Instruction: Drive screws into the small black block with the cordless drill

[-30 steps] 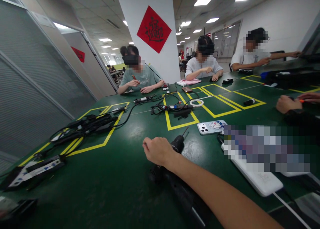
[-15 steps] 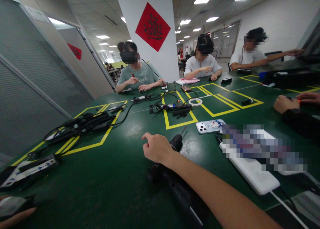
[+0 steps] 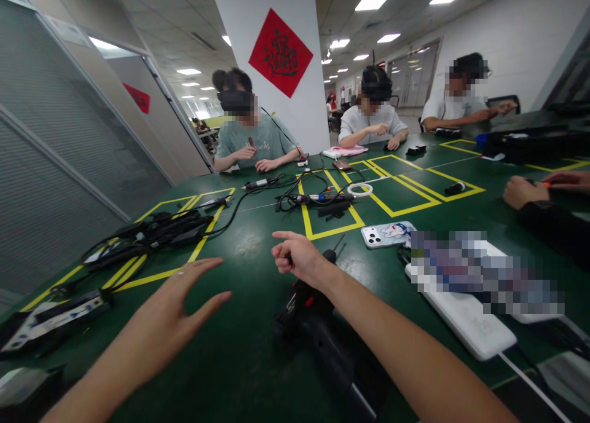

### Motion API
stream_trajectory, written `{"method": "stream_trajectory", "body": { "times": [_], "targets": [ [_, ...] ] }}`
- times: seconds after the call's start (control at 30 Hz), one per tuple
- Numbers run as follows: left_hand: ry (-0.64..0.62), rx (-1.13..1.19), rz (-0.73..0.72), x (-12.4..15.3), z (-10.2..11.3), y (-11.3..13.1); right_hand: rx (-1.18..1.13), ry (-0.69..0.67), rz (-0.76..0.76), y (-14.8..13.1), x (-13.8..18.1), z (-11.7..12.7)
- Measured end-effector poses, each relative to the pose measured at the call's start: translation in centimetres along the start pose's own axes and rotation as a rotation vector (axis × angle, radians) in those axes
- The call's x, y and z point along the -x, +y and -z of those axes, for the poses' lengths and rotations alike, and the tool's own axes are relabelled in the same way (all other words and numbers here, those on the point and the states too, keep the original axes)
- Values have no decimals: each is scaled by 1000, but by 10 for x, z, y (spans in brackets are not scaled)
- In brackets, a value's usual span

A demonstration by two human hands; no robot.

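Note:
A black power drill [image 3: 329, 343] with a thin bit lies on the green table [image 3: 230, 361], partly hidden under my right forearm. Just above its front end is my right hand [image 3: 302, 260], with the index finger pointing out and the other fingers curled. A small dark bit shows in that curl, too little to name. My left hand [image 3: 177, 306] is held over the table to the left of the drill, thumb and fingers apart, nothing in it. At the lower left corner lies a dark thing with a pale top [image 3: 27, 383], cut off by the picture edge.
Bundled black cables [image 3: 161, 232] and a power strip [image 3: 69, 315] lie left. A phone [image 3: 388, 233] and a white power bank [image 3: 465, 312] are right. Yellow tape frames [image 3: 332, 231] mark the table. Several people sit around; a co-worker's hands [image 3: 528, 192] are at right.
My left hand has come from the lower left corner, off the pale-topped thing, up over the table. The right hand has turned and curled its fingers, index finger still out.

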State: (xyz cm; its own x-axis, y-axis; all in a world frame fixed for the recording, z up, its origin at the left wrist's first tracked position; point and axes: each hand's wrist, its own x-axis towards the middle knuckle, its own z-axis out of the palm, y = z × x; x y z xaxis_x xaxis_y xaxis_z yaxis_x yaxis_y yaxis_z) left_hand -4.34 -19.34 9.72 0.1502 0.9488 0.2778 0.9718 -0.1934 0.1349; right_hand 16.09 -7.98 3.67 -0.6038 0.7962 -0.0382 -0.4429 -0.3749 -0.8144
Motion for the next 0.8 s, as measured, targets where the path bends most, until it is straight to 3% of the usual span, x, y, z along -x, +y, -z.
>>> {"method": "stream_trajectory", "body": {
  "times": [0.13, 0.23, 0.37, 0.63, 0.7, 0.8],
  "targets": [
    [-84, 155, -248, -40, -20, 61, -308, -128, -138, -2, 3, 3],
    [-128, 189, -330, -59, -31, 81, -329, -133, -176, 0, 3, 3],
    [-160, 188, -343, -65, -37, 79, -264, -70, -176, 2, 1, 1],
    [-139, 107, -280, -59, -41, 80, -325, -131, -195, 2, 0, -3],
    [-134, 111, -277, -59, -39, 82, -317, -85, -205, 2, 1, -5],
    [-111, 73, -228, -55, -28, 72, -225, 89, -204, 3, 1, -9]
  ]
}}
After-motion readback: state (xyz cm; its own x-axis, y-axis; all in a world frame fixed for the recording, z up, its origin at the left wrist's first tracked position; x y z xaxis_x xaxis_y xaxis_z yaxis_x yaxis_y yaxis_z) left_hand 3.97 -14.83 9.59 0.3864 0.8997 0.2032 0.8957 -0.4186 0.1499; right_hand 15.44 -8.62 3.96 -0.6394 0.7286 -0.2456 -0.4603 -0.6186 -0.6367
